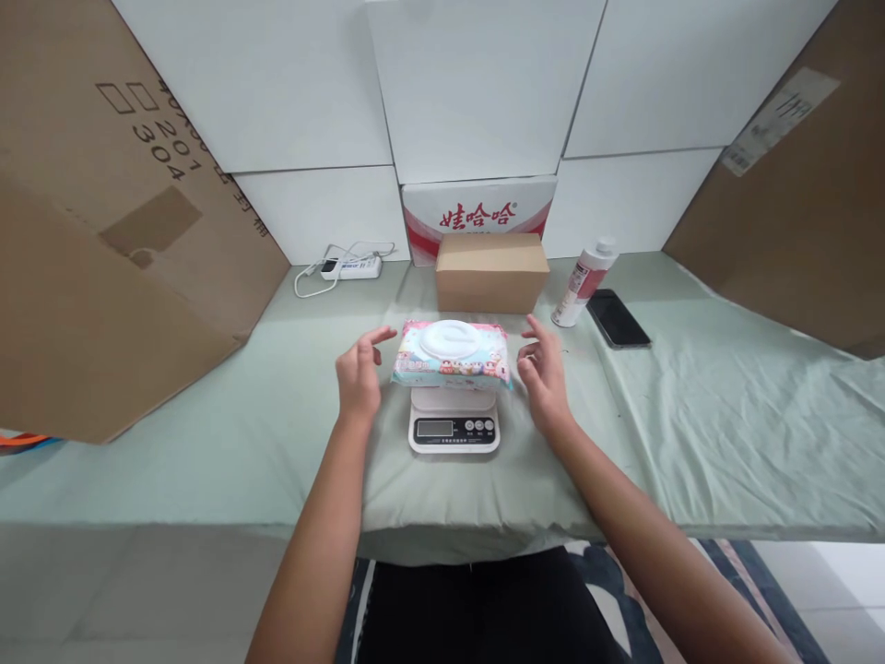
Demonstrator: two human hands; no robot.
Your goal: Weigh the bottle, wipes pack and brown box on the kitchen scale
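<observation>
A pack of wet wipes [451, 355] with a white oval lid and a pink and light-blue printed wrapper lies flat on a white kitchen scale [454, 433]. The scale's display and its round buttons face me, and the pack covers most of its platform. My left hand [359, 376] is just left of the pack, apart from it, index finger stretched toward its far left corner. On the other side my right hand [543, 373] stands a little off the pack's right end, its index finger extended and the others loosely bent. Neither hand holds anything.
Behind the scale are a small brown box [491, 277] and a white-and-red carton [477, 210]. A white bottle [584, 282] and a phone [618, 319] are at the back right. A power strip [351, 268] with a cable lies back left. Large cardboard panels [103, 304] flank the cloth-covered table [698, 443].
</observation>
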